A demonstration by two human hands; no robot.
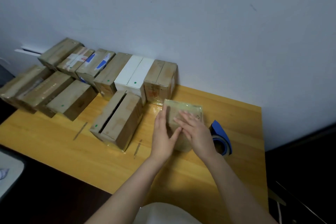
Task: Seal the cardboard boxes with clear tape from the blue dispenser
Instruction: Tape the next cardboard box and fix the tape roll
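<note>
A small cardboard box [183,109], glossy with clear tape on top, sits on the yellow wooden table [236,160]. My left hand [162,132] lies flat against the box's left side, thumb stretched over the top. My right hand [195,129] presses flat on the top with straight fingers. The blue tape dispenser [221,137] with its roll of clear tape lies on the table just right of my right hand, touched by neither hand. A larger cardboard box [118,122] with an open gap between its top flaps stands to the left.
Several taped cardboard boxes [60,94] and a white box [134,74] stand in two rows along the wall at the back left. The table's right edge [262,142] drops to a dark floor. A grey-white object [9,174] lies at the lower left.
</note>
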